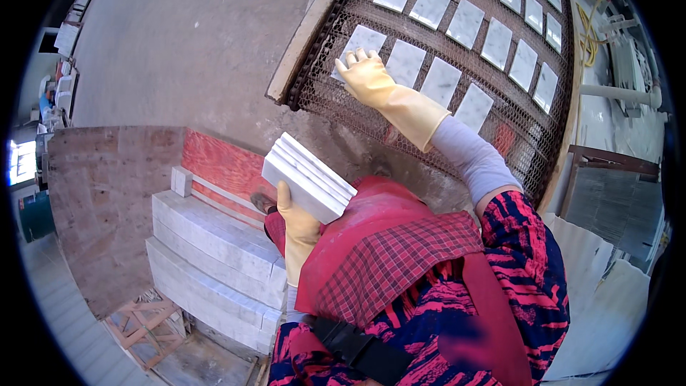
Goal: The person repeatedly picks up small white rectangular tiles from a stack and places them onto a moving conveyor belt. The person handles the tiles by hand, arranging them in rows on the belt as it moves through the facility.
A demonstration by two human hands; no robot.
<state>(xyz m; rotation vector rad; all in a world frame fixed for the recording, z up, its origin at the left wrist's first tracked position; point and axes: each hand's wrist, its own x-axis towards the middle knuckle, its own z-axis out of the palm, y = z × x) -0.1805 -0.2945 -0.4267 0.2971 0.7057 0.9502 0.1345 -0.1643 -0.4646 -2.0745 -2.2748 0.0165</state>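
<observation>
My left hand (300,227), in a cream rubber glove, is wrapped round a small stack of white-grey marble tiles (307,179) in front of my red apron. Its thumb lies along the near face of the stack. My right hand (366,75), in a matching long glove, reaches over the mesh conveyor belt (336,104). Its fingers are apart and rest on a marble tile (366,37) at the near left corner, partly hiding it. To the right of that hand lies another marble tile (406,64), in the same row.
More tiles (465,23) lie in rows along the belt, which has a raised frame (314,21) on its left. Long stacked stone slabs (214,243) stand at my left beside a plywood board (114,207). A yellow hose (589,32) hangs at the far right.
</observation>
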